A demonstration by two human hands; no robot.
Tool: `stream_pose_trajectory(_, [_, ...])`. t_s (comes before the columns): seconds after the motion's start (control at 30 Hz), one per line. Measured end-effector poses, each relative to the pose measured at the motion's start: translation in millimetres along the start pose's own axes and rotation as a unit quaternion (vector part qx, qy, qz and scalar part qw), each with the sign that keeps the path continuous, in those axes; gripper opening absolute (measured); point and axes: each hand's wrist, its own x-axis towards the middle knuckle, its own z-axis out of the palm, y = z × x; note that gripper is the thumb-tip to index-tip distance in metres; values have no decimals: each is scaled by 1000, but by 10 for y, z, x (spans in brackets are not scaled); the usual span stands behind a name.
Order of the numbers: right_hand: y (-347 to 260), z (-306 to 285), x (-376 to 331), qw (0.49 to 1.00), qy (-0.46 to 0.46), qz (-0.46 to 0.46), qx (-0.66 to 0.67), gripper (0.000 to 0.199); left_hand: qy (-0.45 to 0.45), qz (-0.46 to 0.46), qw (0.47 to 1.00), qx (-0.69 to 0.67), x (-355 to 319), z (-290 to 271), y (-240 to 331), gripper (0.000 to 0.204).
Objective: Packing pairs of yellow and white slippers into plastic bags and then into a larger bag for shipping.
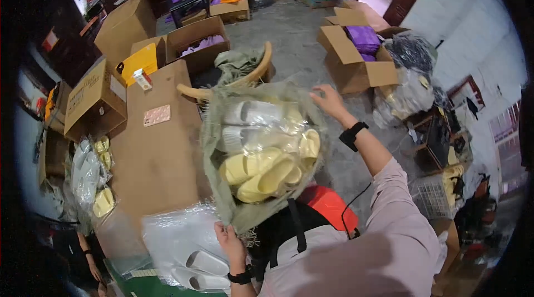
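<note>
In front of me is an olive-green woven sack (pixel 225 208), its mouth spread wide. Inside lie pale yellow slippers (pixel 270 177) and white slippers (pixel 253 113), at least partly wrapped in clear plastic. My left hand (pixel 229 244) grips the sack's near edge with closed fingers. At the far right rim, my right hand (pixel 332 102) is closed on the fabric, its fingertips partly hidden. Close to my left hand, white slippers in clear plastic (pixel 206 263) lie on the bench's near end.
A cardboard-covered bench (pixel 158 169) on the left holds a pink phone (pixel 157 115) and a small white box (pixel 142 79). Behind the sack stands a wooden chair (pixel 261 69). An open carton (pixel 339 55) with purple packs sits on the floor, far right. Another person's arm (pixel 89 252) shows lower left.
</note>
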Motion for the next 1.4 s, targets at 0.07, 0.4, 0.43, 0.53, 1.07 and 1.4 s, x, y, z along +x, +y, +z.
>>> stream_pose_trajectory(0.07, [696, -48, -334, 990, 17, 104, -92, 56, 26, 10, 999, -29, -58, 98, 97, 15])
stream_pose_trajectory(0.4, [1897, 1153, -735, 904, -33, 396, 157, 88, 122, -114, 985, 38, -688, -316, 52, 50])
stream_pose_trajectory(0.43, [2254, 1199, -708, 883, -22, 434, 177, 88, 95, -164, 977, 93, -627, -275, 24, 65])
stream_pose_trajectory(0.53, [2461, 1611, -634, 838, -63, 493, 224, 85, 233, -172, 957, 16, -452, 354, 608, 52])
stream_pose_trajectory(1.07, [1472, 74, 828, 771, -49, 276, 571, 12, 77, 102, 983, 132, 707, 199, 1135, 38])
stream_pose_trajectory(1.4, [1411, -316, 557, 764, -41, 290, 575, 7, 196, -144, 870, -430, 827, 323, 1191, 42])
